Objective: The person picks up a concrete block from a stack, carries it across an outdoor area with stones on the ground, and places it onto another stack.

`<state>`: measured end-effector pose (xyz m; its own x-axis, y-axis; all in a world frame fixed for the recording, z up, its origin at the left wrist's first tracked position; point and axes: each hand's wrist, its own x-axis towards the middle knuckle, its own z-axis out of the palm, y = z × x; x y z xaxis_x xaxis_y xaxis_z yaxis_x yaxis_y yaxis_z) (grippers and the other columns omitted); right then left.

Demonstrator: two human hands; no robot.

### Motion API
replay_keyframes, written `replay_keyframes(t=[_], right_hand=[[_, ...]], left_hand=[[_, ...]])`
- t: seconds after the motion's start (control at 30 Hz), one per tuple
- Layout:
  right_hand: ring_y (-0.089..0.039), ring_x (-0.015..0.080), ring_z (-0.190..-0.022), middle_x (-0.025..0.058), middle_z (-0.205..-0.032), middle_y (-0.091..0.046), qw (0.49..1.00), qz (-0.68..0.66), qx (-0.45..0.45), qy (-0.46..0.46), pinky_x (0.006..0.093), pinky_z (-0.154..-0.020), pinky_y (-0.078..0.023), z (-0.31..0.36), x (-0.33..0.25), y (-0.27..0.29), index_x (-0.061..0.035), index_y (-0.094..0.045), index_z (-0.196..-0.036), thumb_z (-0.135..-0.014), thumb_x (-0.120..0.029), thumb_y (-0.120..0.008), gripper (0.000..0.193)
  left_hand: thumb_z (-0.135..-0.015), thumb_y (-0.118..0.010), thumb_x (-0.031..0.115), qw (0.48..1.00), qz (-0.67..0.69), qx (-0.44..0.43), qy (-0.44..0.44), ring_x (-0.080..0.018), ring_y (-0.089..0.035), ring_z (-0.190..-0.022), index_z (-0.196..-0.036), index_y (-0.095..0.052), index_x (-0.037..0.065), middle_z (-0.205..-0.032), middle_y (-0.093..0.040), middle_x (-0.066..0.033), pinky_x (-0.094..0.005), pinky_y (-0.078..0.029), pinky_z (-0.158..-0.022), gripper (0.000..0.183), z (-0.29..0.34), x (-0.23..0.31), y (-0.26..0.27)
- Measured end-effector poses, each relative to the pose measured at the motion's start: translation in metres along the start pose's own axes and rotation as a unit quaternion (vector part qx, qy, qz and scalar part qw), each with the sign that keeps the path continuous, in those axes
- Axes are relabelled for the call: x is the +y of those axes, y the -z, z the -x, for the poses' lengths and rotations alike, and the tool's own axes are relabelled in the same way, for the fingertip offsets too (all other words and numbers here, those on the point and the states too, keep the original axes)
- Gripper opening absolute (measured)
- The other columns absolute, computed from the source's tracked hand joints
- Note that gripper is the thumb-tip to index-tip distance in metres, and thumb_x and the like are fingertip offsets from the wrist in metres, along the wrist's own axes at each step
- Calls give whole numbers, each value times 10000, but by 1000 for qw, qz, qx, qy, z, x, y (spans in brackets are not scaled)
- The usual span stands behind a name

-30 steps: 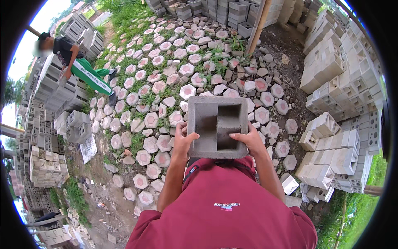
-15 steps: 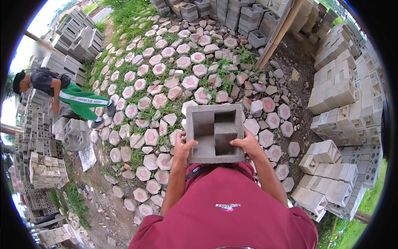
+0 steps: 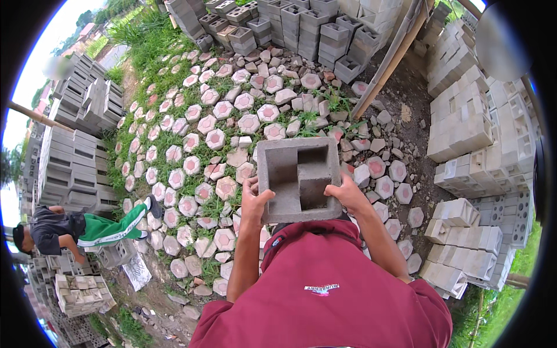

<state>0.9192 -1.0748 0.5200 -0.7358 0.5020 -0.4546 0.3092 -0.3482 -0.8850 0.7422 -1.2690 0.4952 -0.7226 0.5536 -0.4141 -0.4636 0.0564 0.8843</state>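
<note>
A grey concrete block [image 3: 284, 200] with a stepped hollow inside is held up in front of my chest, its open side facing me. My left hand [image 3: 254, 200] grips the block's left side, the thumb over the rim and the fingers curled behind. On the opposite side my right hand [image 3: 347, 195] clasps it the same way, its thumb on the lower right rim. The fingers behind the block are partly hidden. Beneath it lies ground set with hexagonal paving stones [image 3: 223, 188], white-edged with reddish centres.
Concrete blocks stand in a far stack [image 3: 333, 40], a right-hand stack [image 3: 461, 127] and a left-hand stack [image 3: 75, 165]. A wooden pole [image 3: 389, 66] slants up at the far right. Another person [image 3: 75, 232] in green trousers is at the left. Rubble [image 3: 380, 127] and grass lie among the pavers.
The view has swung, so the far stack shows more fully. The other person appears lower in the picture, with legs posed differently. The block remains in both my hands, almost unmoved against my body.
</note>
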Motion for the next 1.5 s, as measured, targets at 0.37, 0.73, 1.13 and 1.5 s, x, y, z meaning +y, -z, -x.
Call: replay_keyframes(t=[0.37,0.73,1.13,1.5], right_hand=[[-563,144,-829,73,-979,-600,998,-47,-6,41,279,-773,-479,-166,-51,-1,37,-431,-1333,-718,-28,-624,647],[-566,130,-773,58,-919,-601,993,-38,-55,101,276,-719,-479,-385,-170,-8,17,-440,-1316,-714,-31,-612,628],[-587,143,-802,75,-922,-626,990,-96,65,77,289,-744,-490,-547,-240,14,35,-517,-1187,-722,-24,-653,489],[-573,130,-801,55,-932,-612,965,-145,192,106,287,-727,-471,-683,-286,-2,6,-518,-1236,-734,-32,-611,511]], left_hand=[[-674,-678,10,999,-39,-11,-17,-161,-585,-868,-1171,-417,-6,-1020,-606,-127,-291,-492,-760,562,-157,77,-15],[-657,-794,63,993,-81,0,-87,-195,-625,-859,-1157,-423,-1,-1008,-627,-158,-316,-519,-755,626,-378,174,-38],[-665,-658,22,986,-149,-69,7,-151,-555,-678,-1086,-481,29,-848,-591,-86,-284,-459,-606,457,-594,255,-86],[-658,-637,12,963,-191,-185,40,-161,-566,-706,-1073,-500,23,-844,-585,-72,-288,-466,-623,438,-800,309,-118]])
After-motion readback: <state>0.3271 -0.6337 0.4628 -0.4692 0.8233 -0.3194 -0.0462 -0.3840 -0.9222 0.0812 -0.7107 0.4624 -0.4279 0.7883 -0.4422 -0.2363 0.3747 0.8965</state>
